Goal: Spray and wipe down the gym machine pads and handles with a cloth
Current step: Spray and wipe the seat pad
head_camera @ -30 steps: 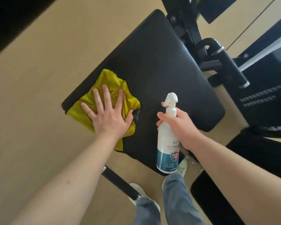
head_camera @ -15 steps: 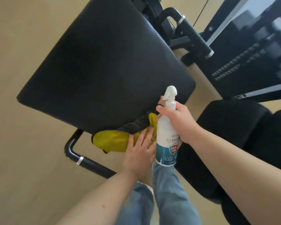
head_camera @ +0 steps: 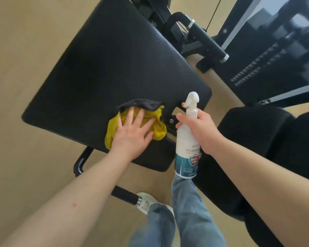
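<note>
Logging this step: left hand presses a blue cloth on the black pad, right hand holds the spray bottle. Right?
No: the head view shows the cloth is yellow. The left hand presses it on the black pad; the right hand holds the spray bottle.

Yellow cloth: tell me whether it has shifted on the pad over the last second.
Yes. The yellow cloth, under the left hand, has travelled from the pad's left corner along its near edge to the right side, by the spray bottle.
</note>
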The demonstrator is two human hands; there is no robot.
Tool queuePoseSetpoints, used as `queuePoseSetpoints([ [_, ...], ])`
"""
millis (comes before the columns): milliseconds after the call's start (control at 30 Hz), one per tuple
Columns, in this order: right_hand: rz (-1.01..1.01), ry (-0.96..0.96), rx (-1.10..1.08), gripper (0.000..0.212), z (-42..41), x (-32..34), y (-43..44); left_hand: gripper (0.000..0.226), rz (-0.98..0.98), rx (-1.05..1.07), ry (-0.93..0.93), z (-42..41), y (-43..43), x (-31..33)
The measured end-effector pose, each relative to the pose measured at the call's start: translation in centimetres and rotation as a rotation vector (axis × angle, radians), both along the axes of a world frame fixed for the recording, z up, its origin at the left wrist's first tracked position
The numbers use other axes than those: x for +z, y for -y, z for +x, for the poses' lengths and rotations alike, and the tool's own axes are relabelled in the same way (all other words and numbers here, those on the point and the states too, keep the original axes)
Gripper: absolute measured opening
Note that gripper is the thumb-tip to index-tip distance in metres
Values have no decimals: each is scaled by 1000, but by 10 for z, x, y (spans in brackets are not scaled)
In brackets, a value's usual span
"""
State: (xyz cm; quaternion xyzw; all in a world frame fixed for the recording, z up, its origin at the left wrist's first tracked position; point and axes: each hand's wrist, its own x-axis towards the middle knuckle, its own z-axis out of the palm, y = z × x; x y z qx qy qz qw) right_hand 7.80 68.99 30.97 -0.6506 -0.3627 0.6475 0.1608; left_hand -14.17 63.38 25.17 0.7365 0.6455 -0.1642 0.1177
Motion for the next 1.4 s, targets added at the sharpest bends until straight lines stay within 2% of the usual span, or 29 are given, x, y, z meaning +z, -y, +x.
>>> queuePoseSetpoints([
  [133,13,12,18,46,1,-3,-8,65,182,136,-112,-38,-63,17],
  [200,12,33,26,49,1,-6,-12,66,188,165,-168,-43,-88,19],
  [300,2,38,22,51,1,-10,-17,60,209,184,-151,-35,-103,21],
  [467,-15,2,-9,48,7,-8,-24,53,196,-54,21,-11,-80,10],
  [600,-19,-9,-30,49,19,-3,-25,52,76,-184,211,36,-31,-15],
  [733,-22,0,-22,49,32,-5,-22,50,-114,-424,213,71,15,-33],
  [800,-6,6,-13,50,34,-6,-21,51,-158,-396,222,76,22,-37],
  [900,6,-10,17,46,30,-2,-15,46,-153,-387,340,72,21,-36],
  [1000,18,-15,52,34,22,1,-9,39,-246,-503,467,57,24,-34],
  [1100,19,0,89,17,15,1,-4,41,-379,-583,453,39,24,-13],
  [1167,25,19,119,16,10,1,-1,50,-329,-628,488,22,21,2],
  [1267,37,47,150,16,8,0,2,26,-76,-614,404,-2,23,0],
  [1367,37,52,167,25,11,-3,1,48,58,-462,227,4,20,-8],
  [1400,38,51,162,29,13,-5,0,49,71,-450,196,13,15,-9],
])
